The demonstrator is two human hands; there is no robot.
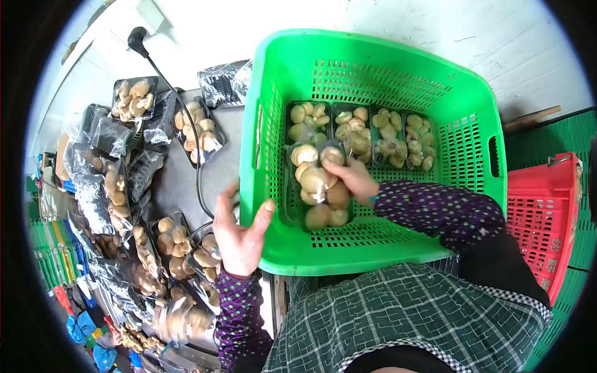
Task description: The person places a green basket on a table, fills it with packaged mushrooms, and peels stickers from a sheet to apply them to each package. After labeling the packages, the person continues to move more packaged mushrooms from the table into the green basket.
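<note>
My right hand reaches into a large green plastic basket, its fingers closed on the edge of a wrapped tray of mushrooms. That tray is over the basket's left front part. Behind it, a row of similar mushroom trays lies on the basket floor along the back. Outside the basket's left wall, my left hand is held with thumb and fingers apart and nothing in it. Its thumb is close by the basket's front left corner.
Left of the basket, many film-wrapped mushroom trays are heaped on a grey metal table. A black power cable with a plug runs across it. To the right stands a red crate. A white wall rises behind.
</note>
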